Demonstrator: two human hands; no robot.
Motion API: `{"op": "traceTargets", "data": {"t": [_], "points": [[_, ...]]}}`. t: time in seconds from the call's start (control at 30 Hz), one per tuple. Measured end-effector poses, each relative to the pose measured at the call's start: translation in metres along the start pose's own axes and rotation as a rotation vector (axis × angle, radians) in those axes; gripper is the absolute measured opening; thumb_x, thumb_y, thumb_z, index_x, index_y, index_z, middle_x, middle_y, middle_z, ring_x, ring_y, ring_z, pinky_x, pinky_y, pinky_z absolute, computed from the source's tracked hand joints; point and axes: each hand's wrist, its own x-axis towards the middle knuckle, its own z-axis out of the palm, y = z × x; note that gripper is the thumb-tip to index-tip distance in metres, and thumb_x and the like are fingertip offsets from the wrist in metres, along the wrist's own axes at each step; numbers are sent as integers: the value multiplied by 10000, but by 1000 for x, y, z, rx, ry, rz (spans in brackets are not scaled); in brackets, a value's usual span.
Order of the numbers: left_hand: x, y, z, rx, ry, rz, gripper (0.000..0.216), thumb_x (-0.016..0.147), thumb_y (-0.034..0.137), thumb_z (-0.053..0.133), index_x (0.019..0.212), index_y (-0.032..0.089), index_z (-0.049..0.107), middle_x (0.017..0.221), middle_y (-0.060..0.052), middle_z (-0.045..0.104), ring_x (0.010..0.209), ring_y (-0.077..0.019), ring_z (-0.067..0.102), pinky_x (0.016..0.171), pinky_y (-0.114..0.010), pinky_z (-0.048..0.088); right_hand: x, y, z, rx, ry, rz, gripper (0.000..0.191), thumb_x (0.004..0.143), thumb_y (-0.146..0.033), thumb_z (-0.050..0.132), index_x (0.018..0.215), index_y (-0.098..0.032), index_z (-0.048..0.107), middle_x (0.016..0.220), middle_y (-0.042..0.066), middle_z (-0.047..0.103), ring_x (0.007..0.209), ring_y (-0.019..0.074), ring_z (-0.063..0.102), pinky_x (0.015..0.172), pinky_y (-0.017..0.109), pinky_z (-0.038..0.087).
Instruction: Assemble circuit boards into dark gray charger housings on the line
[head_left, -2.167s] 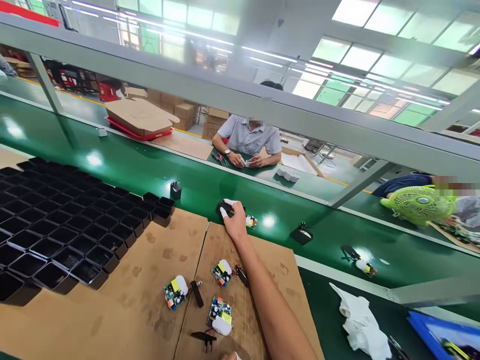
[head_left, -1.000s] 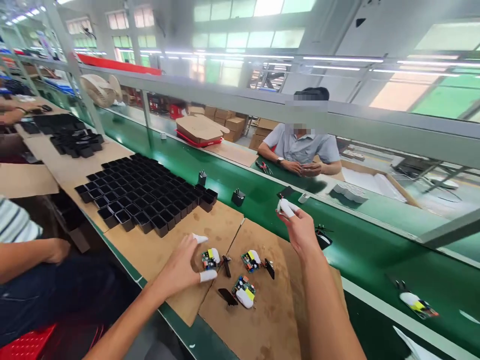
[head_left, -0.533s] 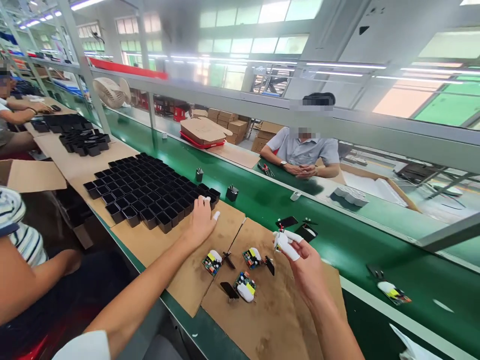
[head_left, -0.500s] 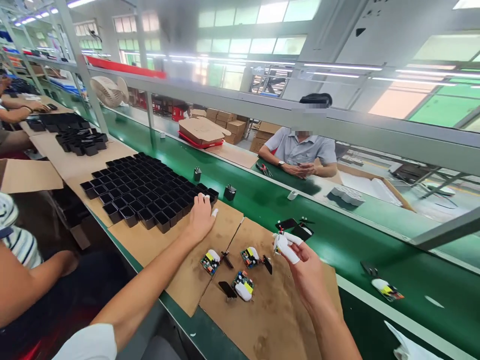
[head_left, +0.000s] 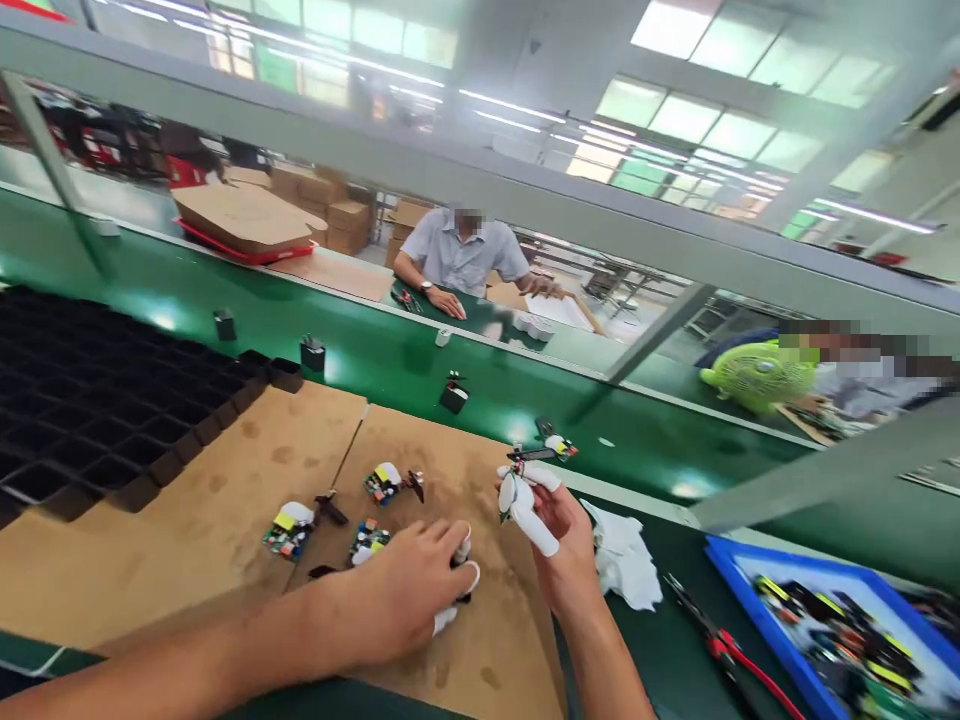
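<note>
My right hand, with white finger cots, pinches a small circuit board on edge; a black plate with pins sits at its top. My left hand, also in finger cots, is closed around a black plastic case, mostly hidden by the fingers, over the cardboard. Beside and behind that hand lie several boards with white blobs and yellow parts: one on the left, one behind, and one partly covered by the hand.
Rows of open black cases stand at left. The green conveyor carries several black pieces and a board. At right are a crumpled white cloth, red-handled pliers and a blue tray of boards. A co-worker sits opposite.
My left hand has left the edge of the black cases and come right, close to my right hand. My right hand still holds the board. The view has swung right, showing the pliers and blue tray.
</note>
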Motion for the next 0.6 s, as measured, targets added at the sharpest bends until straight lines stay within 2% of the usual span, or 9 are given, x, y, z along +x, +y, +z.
{"op": "traceTargets", "data": {"t": [0.07,0.13,0.2,0.27,0.33,0.4,0.47,0.53,0.6], "points": [[-6,12,22,75,-50,14,479,801,107,810,1258,162,679,1428,-216,688,1333,-394,677,1085,-455,608,-4,2,0,-7,18,-1,630,624,-426,1110,1165,-257,836,1229,132,859,1123,352,814,1086,534,646],[-12,12,36,105,-34,-5,598,795,112,808,1370,119,640,1470,-246,678,1463,-431,611,1167,-470,573,-8,4,1,-15,26,-1,600,641,-433,1103,1151,-262,838,1211,119,860,1098,333,817,1080,515,651],[-17,8,41,73,-49,-43,533,795,135,827,1305,155,669,1378,-209,732,1365,-421,686,1095,-451,610,-10,4,4,-24,10,-5,584,628,-412,1112,1124,-263,843,1182,107,861,1082,316,817,1068,486,657],[-19,8,37,20,-122,-137,391,839,169,831,1205,196,696,1222,-153,781,1133,-369,777,946,-412,643,-11,3,6,-25,-18,-13,573,631,-401,1114,1115,-259,843,1160,101,861,1062,303,820,1044,466,669],[-19,14,24,-22,-229,-290,386,916,253,825,1275,194,696,1151,-140,799,1052,-353,798,885,-402,636,-12,2,7,-21,-36,-25,558,653,-406,1103,1119,-258,834,1155,97,864,1041,294,828,1020,459,683],[-20,21,8,-71,-362,-441,637,910,423,878,1441,157,647,1166,-170,806,1087,-401,799,897,-443,631,-11,1,7,-20,-40,-41,560,659,-398,1097,1128,-261,824,1160,93,868,1046,298,837,1009,462,695],[-23,24,-5,-130,-477,-473,883,822,499,946,1537,127,585,1119,-169,806,1064,-430,795,917,-477,618,-9,2,6,-24,-32,-55,561,660,-392,1095,1132,-268,818,1159,91,873,1079,313,840,1002,470,703],[-28,21,-13,-169,-502,-422,838,834,350,910,1564,146,552,1128,-154,797,1093,-411,782,926,-448,595,-9,3,5,-30,-21,-60,557,668,-404,1091,1133,-274,814,1169,94,873,1124,331,837,1009,482,705],[-32,14,-15,-200,-468,-378,620,845,130,775,1442,185,616,1098,-110,787,1065,-353,775,879,-391,565,-10,2,4,-43,-16,-59,555,678,-440,1084,1129,-277,805,1188,99,868,1165,349,829,1018,499,703]]}}
